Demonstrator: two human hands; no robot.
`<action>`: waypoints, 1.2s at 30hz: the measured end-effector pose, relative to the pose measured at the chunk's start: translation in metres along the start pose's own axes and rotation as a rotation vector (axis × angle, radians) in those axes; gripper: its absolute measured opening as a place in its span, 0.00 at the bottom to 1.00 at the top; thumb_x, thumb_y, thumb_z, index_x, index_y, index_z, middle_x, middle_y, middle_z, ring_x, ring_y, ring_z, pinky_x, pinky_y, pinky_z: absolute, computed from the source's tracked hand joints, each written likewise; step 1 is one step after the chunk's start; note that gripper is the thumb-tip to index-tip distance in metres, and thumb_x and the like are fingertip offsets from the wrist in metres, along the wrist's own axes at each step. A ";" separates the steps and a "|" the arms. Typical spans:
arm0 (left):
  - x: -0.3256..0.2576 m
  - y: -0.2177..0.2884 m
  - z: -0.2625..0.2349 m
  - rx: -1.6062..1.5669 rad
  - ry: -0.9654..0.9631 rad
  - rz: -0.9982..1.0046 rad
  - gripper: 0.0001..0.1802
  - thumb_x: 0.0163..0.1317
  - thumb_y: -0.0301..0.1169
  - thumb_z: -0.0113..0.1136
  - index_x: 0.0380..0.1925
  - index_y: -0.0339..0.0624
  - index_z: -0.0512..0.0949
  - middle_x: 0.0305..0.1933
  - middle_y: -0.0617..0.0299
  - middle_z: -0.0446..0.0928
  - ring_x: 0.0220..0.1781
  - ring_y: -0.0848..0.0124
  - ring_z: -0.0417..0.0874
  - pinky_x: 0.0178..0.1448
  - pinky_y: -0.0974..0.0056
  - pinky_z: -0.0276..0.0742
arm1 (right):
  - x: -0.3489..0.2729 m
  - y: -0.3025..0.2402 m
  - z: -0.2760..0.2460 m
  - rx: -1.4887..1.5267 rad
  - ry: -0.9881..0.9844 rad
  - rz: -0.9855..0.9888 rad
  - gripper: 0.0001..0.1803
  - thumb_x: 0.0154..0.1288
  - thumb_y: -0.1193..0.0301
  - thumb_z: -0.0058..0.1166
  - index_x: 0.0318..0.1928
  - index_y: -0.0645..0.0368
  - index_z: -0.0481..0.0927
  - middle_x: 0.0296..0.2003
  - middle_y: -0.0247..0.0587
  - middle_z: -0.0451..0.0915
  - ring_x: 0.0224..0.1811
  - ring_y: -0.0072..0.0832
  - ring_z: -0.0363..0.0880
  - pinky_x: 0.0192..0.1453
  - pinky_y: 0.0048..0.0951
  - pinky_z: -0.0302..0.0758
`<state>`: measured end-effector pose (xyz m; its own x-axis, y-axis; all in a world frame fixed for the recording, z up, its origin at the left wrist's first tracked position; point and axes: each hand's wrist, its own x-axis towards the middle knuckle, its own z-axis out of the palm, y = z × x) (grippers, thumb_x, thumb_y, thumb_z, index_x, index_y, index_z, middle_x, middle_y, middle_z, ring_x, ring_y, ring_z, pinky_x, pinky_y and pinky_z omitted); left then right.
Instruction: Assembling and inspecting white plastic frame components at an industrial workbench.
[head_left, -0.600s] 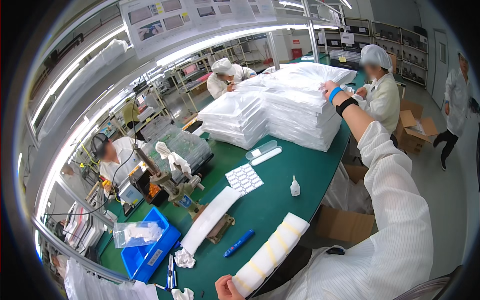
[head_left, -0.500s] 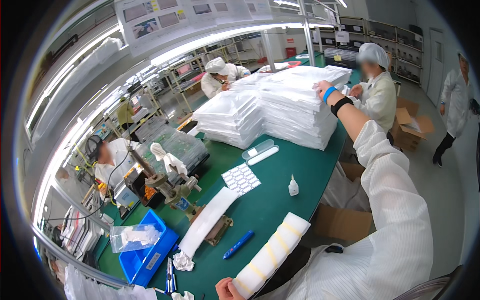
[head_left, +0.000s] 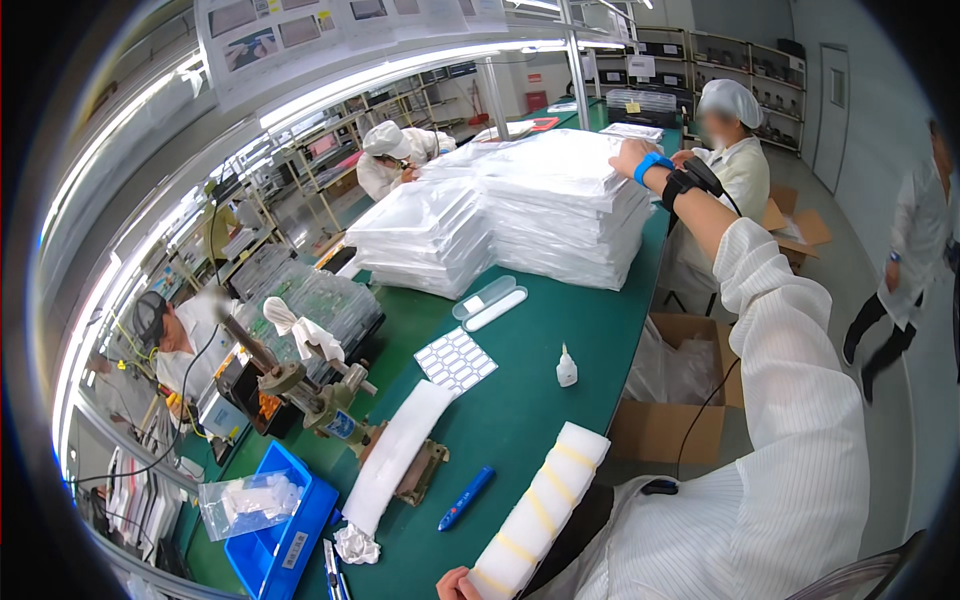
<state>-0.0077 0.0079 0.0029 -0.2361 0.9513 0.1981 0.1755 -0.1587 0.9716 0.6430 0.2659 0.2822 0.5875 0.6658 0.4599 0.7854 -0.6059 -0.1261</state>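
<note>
Head view: left hand [head_left: 455, 583] rested at the near edge of the green table [head_left: 560, 330], fingers curled on the end of a white foam strip banded in yellow [head_left: 540, 510]. Beside it lay a blue pen [head_left: 466, 498], a label sheet [head_left: 455, 360] and a small glue bottle [head_left: 566, 368]. Right hand [head_left: 628, 158] reached to the far end, onto the tall stack of clear-bagged white packs [head_left: 560, 205]; finger state could not be told. Packs judged light, slippery; best gripped by the edges. A lower stack [head_left: 425, 235] crowded its left side.

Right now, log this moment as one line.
right hand on tall stack of white bags | left hand touching banded foam bundle | green bench
</note>
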 end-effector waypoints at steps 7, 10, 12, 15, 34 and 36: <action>0.001 0.005 0.001 0.020 0.030 -0.029 0.10 0.71 0.28 0.52 0.43 0.32 0.79 0.43 0.53 0.81 0.45 0.62 0.79 0.56 0.61 0.74 | -0.024 -0.064 0.013 -0.087 -0.166 -0.401 0.31 0.60 0.44 0.55 0.44 0.62 0.86 0.40 0.57 0.84 0.44 0.49 0.84 0.54 0.44 0.79; -0.001 0.003 -0.001 0.013 0.047 -0.071 0.10 0.72 0.27 0.52 0.43 0.32 0.79 0.42 0.53 0.81 0.45 0.62 0.80 0.55 0.61 0.74 | -0.025 -0.069 0.025 -0.058 -0.075 -0.468 0.26 0.58 0.50 0.58 0.41 0.62 0.86 0.38 0.58 0.84 0.44 0.50 0.84 0.52 0.45 0.80; -0.002 -0.003 -0.003 0.000 0.064 -0.106 0.10 0.72 0.27 0.52 0.43 0.32 0.79 0.42 0.53 0.81 0.44 0.62 0.80 0.55 0.61 0.74 | -0.032 -0.072 0.028 -0.014 0.007 -0.494 0.22 0.58 0.54 0.60 0.39 0.63 0.83 0.38 0.58 0.84 0.44 0.51 0.84 0.50 0.46 0.80; -0.005 -0.009 -0.004 -0.023 0.073 -0.114 0.09 0.71 0.26 0.52 0.42 0.32 0.80 0.41 0.53 0.81 0.44 0.63 0.80 0.54 0.61 0.75 | -0.042 -0.071 0.027 -0.067 0.009 -0.556 0.21 0.63 0.55 0.58 0.41 0.63 0.82 0.39 0.56 0.83 0.44 0.50 0.84 0.50 0.45 0.80; 0.010 0.048 -0.013 0.486 -0.440 0.284 0.37 0.37 0.39 0.82 0.53 0.48 0.81 0.68 0.47 0.65 0.71 0.45 0.62 0.72 0.44 0.59 | -0.185 -0.100 -0.075 0.472 0.585 -0.909 0.10 0.68 0.73 0.55 0.49 0.60 0.80 0.45 0.47 0.83 0.47 0.46 0.82 0.51 0.40 0.78; 0.001 0.035 -0.025 0.605 -0.380 0.232 0.33 0.40 0.36 0.80 0.52 0.52 0.83 0.68 0.47 0.65 0.70 0.46 0.64 0.72 0.46 0.60 | -0.262 -0.118 -0.097 0.682 0.369 -1.051 0.09 0.60 0.82 0.52 0.42 0.64 0.80 0.39 0.49 0.83 0.40 0.47 0.83 0.44 0.37 0.79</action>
<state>-0.0255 -0.0028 0.0399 0.1975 0.9544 0.2240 0.7014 -0.2972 0.6479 0.3778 0.1205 0.2615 -0.3655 0.4593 0.8096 0.8376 0.5416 0.0709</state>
